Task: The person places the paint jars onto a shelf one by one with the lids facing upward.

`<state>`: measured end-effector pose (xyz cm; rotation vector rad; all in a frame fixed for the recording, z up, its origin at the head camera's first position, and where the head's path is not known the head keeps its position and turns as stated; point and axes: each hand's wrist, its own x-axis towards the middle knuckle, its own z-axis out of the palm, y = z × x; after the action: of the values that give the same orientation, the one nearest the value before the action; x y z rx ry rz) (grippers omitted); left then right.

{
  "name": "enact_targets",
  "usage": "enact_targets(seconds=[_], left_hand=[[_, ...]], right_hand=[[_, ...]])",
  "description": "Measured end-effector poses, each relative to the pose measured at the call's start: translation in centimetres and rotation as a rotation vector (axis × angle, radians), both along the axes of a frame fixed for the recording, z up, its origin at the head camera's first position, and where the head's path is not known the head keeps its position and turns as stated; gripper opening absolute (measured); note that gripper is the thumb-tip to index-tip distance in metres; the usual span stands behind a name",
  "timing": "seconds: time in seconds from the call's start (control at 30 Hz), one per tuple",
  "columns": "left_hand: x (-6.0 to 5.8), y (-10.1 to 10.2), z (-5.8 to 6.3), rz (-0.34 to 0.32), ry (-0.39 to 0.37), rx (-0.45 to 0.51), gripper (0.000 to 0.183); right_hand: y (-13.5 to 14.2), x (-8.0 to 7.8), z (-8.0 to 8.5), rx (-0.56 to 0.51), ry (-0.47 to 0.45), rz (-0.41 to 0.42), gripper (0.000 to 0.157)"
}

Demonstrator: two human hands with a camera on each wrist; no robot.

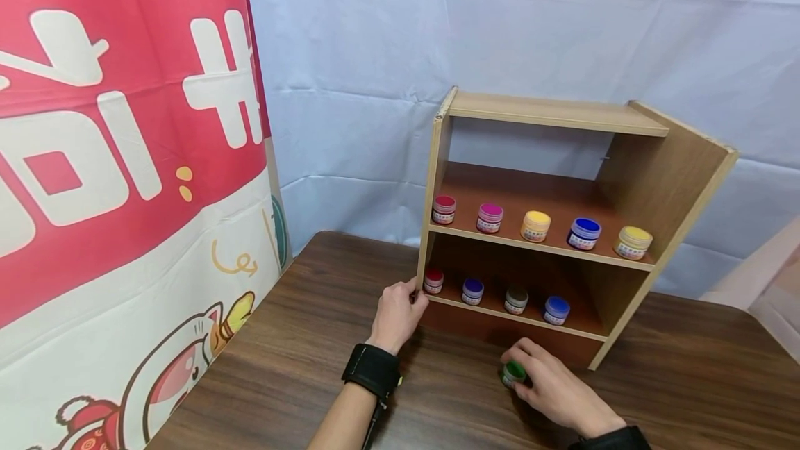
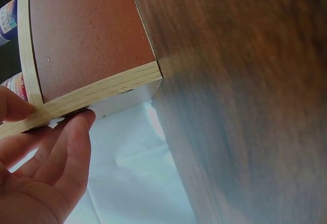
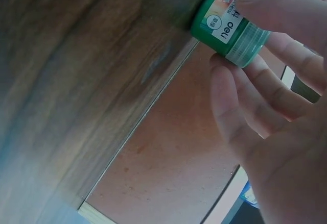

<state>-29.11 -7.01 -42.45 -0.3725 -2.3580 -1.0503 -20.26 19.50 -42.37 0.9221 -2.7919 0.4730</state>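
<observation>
My right hand [image 1: 550, 386] pinches a small green paint jar [image 3: 227, 27] between thumb and fingers, just in front of the shelf's base on the table. The jar has a clear ribbed lid and a printed label. My left hand [image 1: 396, 314] grips the left side panel of the wooden shelf [image 1: 431, 179] low down, with the thumb on its front and the fingers behind, as the left wrist view shows. Close to that thumb stands a red paint jar [image 1: 433, 281] at the lower shelf's left end.
Along the lower shelf also stand a dark blue jar [image 1: 473, 291], a dark olive jar [image 1: 516, 300] and a blue jar [image 1: 557, 310]. Several jars, including a magenta jar [image 1: 490, 218], line the upper shelf. A printed curtain [image 1: 156, 158] hangs left of the table [image 1: 281, 360].
</observation>
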Motion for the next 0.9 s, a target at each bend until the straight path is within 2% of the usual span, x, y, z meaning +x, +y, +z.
enact_targets(seconds=[0.2, 0.6, 0.9], left_hand=[[0.0, 0.0, -0.1, 0.014, -0.028, -0.01, 0.031], [0.1, 0.0, -0.1, -0.009, -0.017, 0.001, 0.027], [0.2, -0.1, 0.0, -0.013, -0.016, 0.002, 0.022]], right_hand=[[0.0, 0.0, 0.3, -0.005, -0.002, -0.003, 0.026], [0.2, 0.4, 1.0, -0.015, 0.024, -0.046, 0.027], [1.0, 0.8, 2.1, 0.002, 0.029, -0.148, 0.029]])
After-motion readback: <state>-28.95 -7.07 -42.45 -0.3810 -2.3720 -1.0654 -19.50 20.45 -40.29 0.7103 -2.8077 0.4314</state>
